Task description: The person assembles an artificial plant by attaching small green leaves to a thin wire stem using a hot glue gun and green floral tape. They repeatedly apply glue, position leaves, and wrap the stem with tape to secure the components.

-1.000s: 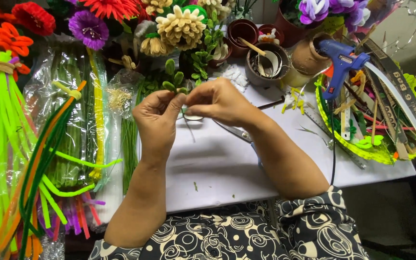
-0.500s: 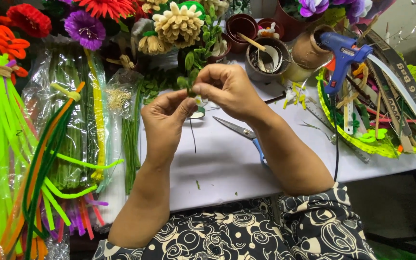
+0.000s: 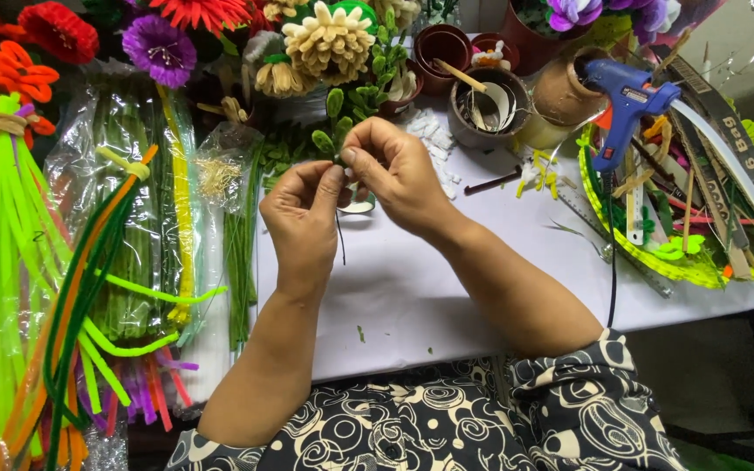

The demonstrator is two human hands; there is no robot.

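Both hands meet above the far part of the white worktop point(image 3: 447, 296), near its left edge. The left hand point(image 3: 303, 222) pinches a thin dark wire stem point(image 3: 340, 240) between thumb and forefinger, and the lower end of the stem hangs free under the fingers. The right hand point(image 3: 394, 170) closes its fingertips narrowly on the top of the same stem, where small green leaf buds point(image 3: 335, 109) stand up – at least three or four of them are already in place on the sprig. So the sprig seems partly built: the buds sit at the top, while the lower stem is bare, and I judge that more wrapping or more leaves are left to do there.

The blue glue gun point(image 3: 626, 100) rests on the green tray point(image 3: 604, 227) at the right edge, untouched. Bundles of green pipe cleaners point(image 3: 10, 262) lie beyond the left edge, and finished paper flowers point(image 3: 329, 39) stand at the far edge – these look complete.
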